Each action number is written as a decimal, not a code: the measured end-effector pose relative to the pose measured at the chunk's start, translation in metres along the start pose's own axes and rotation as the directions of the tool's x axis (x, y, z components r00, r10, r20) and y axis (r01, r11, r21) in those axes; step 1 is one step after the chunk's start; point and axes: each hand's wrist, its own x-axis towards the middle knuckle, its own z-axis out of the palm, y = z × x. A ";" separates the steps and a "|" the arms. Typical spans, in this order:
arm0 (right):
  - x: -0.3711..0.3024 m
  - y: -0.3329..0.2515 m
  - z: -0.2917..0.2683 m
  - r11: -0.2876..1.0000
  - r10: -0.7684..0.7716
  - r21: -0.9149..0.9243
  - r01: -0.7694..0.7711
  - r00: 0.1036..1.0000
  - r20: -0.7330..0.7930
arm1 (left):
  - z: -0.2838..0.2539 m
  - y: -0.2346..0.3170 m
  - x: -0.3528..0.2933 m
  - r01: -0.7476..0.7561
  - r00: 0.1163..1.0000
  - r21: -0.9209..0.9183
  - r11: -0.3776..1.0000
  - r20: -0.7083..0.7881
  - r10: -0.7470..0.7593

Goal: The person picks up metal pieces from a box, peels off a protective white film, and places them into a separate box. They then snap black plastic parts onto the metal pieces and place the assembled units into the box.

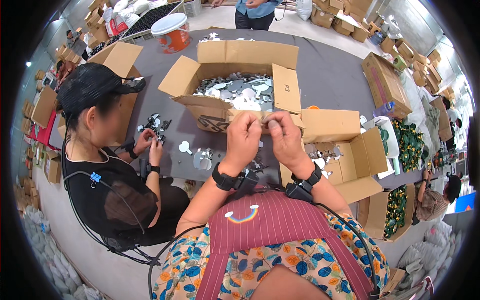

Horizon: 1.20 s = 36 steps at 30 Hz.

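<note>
My left hand [243,139] and my right hand [286,139] are raised side by side in front of my chest, fingers curled and thumbs pinched in. Whatever sits between the fingertips is too small to make out. Just beyond them stands an open cardboard box [240,51], its flaps folded out. Flat white and grey pieces [247,94], many with rounded heads, are heaped inside it. Below my right wrist, a second open carton [352,167] holds similar pieces [320,152] at its left side. Each wrist carries a black strapped device.
To my left, a seated co-worker in a black cap [92,82] handles small pieces above the grey table [330,70]. Loose flat pieces [202,159] lie between us. An orange bucket [172,37] and a long carton [385,82] stand farther off. Another person [255,12] stands across the table.
</note>
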 end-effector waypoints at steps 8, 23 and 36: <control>0.005 0.007 -0.030 0.111 0.565 0.816 -0.567 0.712 0.418 | -0.016 -0.010 -0.013 0.332 0.876 0.024 0.943 0.361 -0.318; 0.001 0.002 -0.015 0.048 0.395 0.827 -0.560 0.771 0.499 | 0.002 -0.021 0.032 0.365 0.888 -0.425 0.829 0.426 -0.173; 0.006 0.019 -0.019 0.074 0.431 0.841 -0.535 0.778 0.457 | 0.018 -0.026 0.026 0.482 0.871 -0.495 0.723 0.361 -0.333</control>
